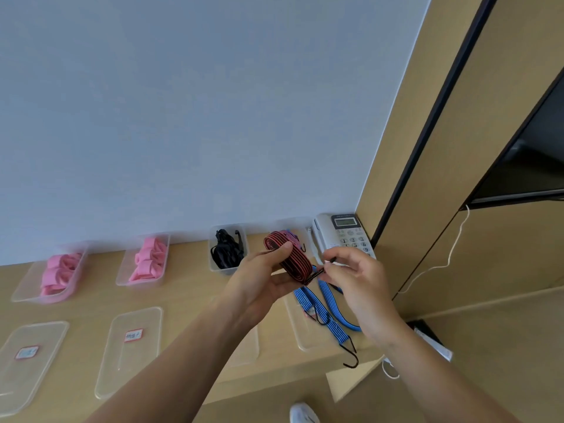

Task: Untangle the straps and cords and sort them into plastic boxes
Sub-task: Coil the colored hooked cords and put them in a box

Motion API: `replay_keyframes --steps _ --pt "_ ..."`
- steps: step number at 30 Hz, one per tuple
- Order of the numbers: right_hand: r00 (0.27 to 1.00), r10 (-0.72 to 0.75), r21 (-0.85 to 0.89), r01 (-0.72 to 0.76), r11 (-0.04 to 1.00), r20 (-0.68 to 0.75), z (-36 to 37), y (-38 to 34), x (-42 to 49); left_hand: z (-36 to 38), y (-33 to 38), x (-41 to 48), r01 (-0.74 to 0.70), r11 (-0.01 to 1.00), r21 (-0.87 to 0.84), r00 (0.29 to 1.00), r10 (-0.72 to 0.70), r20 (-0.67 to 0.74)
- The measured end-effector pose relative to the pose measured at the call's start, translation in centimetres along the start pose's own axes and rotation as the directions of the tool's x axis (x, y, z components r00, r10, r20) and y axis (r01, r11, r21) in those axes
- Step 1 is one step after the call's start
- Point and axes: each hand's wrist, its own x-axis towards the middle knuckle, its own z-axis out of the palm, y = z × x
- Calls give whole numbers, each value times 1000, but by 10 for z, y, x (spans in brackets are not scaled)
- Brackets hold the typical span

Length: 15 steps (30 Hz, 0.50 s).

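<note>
The red cord (291,259), striped red and black, is wound into a flat coil and held in the air above the back right of the desk (183,300). The left hand (262,279) grips the coil, thumb pressed across its top and fingers curled under it. The right hand (357,279) pinches a small dark piece at the coil's lower end between thumb and forefinger, its other fingers loosely curled.

Just below the hands, blue cords (323,303) lie loose on a clear lid (300,328) near the desk's right edge. One black hook (351,357) hangs off the desk's front edge.

Along the wall (213,117) stands a row of clear boxes. The left box (21,296) and the next box (122,279) each hold pink straps (59,274). A third box (213,264), just left of the hands, holds black straps (227,250).

Two more lids (30,367) lie flat at the front left of the desk, each with a small red-edged label (133,335).

A phone (345,233) sits in the back right corner, partly behind the right hand. A white cable (451,251) hangs down the wooden panel to the right. A white shoe (302,413) shows at the bottom edge.
</note>
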Motion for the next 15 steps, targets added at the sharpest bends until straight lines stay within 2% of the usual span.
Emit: replay_keyframes --steps 3,7,10,13,15 --pt "986 150 -21 -152 988 -77 1 11 25 -1 6 18 -46 998 -36 999 45 -27" --pt "951 309 42 -308 950 -13 9 22 56 2 13 46 -73 993 -97 997 71 -20" --pt "915 387 195 -402 895 110 15 21 78 10 17 67 -84 995 -61 996 84 -4" --pt "834 447 409 -549 729 324 17 18 102 16 19 87 -88 996 -20 996 88 8" --pt "783 439 491 -620 612 440 14 18 117 17 16 99 -87 995 39 996 87 -1"
